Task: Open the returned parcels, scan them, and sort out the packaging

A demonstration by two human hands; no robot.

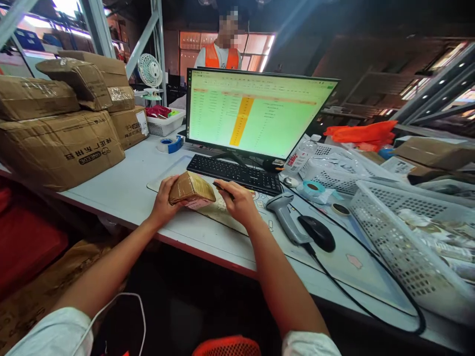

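My left hand (pixel 164 201) grips a small taped cardboard box (pixel 191 188) by its left side and tilts it above the front of the desk mat (pixel 218 217). A pale label shows on the box's lower face. Just right of the box, my right hand (pixel 238 200) is closed on a small dark object (pixel 218 185) that points toward the box; its kind is too small to tell. A black keyboard (pixel 233 173) lies behind both hands. Right of my right hand rest a grey barcode scanner (pixel 285 217) and a black mouse (pixel 317 233).
A monitor (pixel 256 113) stands behind the keyboard. Cardboard boxes (pixel 63 143) are stacked at left, near blue tape (pixel 170 144). White baskets (pixel 393 237) and the scanner cable (pixel 349 294) occupy the right side. A person in an orange vest (pixel 212 55) is beyond the monitor.
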